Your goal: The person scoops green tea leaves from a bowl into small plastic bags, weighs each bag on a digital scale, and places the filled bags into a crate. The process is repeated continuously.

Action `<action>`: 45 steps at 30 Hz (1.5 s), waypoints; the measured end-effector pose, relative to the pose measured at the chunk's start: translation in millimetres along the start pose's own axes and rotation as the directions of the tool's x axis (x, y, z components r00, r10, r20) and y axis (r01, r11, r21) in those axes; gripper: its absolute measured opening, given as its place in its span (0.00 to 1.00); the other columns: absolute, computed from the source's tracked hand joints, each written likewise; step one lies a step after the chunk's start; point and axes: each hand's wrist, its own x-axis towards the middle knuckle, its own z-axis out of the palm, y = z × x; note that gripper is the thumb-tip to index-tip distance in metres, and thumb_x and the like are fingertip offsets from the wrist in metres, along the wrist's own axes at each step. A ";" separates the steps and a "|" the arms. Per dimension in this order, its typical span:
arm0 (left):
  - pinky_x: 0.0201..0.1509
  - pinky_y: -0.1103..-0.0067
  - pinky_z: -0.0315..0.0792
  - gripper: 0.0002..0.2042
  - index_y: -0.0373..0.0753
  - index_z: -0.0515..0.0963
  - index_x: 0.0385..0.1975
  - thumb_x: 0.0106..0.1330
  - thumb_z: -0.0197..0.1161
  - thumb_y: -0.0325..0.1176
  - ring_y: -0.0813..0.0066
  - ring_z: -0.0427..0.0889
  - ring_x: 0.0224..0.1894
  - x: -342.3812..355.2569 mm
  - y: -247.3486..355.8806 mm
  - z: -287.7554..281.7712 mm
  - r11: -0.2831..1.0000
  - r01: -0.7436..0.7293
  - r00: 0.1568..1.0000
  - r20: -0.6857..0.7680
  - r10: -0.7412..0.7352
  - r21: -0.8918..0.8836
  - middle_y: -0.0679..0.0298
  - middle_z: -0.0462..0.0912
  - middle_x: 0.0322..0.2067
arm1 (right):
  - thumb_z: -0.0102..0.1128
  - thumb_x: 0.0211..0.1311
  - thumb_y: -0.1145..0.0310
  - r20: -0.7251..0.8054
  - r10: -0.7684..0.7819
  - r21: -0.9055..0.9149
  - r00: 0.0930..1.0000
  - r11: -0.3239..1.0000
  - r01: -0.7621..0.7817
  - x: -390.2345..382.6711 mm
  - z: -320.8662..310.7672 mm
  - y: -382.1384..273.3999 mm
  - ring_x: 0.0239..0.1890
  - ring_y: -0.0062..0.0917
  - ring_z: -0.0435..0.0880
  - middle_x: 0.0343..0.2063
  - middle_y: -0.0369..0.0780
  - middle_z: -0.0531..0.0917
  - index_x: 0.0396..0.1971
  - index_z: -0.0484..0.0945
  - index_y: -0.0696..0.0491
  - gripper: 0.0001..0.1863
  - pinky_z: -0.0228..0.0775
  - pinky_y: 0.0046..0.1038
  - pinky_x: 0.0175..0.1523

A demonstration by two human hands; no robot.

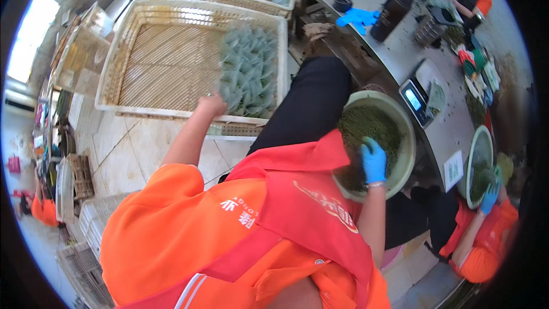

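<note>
Sachets (247, 71) line only the right part of the crate (166, 60), which seems partly filled; plenty of leaf (374, 123) lies in the tub (408, 146) right of it. Left hand (213, 105), at the crate's near edge, is curled beside the sachets; right hand (374, 161), over the leaf, has bent fingers. Whether either pinches anything, I cannot tell.

Bags (247, 68) blue-green; crate (166, 63) cream, latticed; basin (409, 143) pale green; leafy heap (374, 123) green; glove (374, 163) blue.
</note>
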 end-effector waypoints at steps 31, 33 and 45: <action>0.33 0.73 0.75 0.11 0.43 0.78 0.38 0.57 0.59 0.38 0.64 0.81 0.29 -116.1 336.9 -50.9 0.011 -0.998 0.037 -0.435 0.900 -0.062 0.60 0.82 0.28 | 0.50 0.52 0.72 -0.515 -0.082 -0.634 0.853 0.706 -0.315 94.2 -110.4 -52.1 0.33 0.44 0.80 0.60 0.44 0.61 0.53 0.65 0.52 0.24 0.73 0.41 0.36; 0.33 0.73 0.75 0.11 0.43 0.78 0.37 0.57 0.59 0.38 0.63 0.81 0.29 -115.4 335.9 -52.0 0.049 -0.994 0.086 -0.446 0.891 -0.094 0.60 0.82 0.28 | 0.48 0.52 0.72 -0.533 -0.079 -0.645 0.843 0.683 -0.344 104.0 -110.2 -46.7 0.32 0.43 0.80 0.57 0.45 0.64 0.49 0.67 0.53 0.20 0.73 0.41 0.35; 0.33 0.82 0.73 0.20 0.36 0.68 0.52 0.59 0.60 0.26 0.82 0.78 0.29 -127.4 349.6 -58.7 -0.144 -0.705 0.189 -0.380 0.905 -0.694 0.64 0.80 0.33 | 0.58 0.54 0.79 -0.305 0.159 0.532 0.939 0.846 0.029 16.8 -39.4 -44.0 0.23 0.16 0.77 0.26 0.34 0.77 0.33 0.72 0.56 0.07 0.71 0.20 0.27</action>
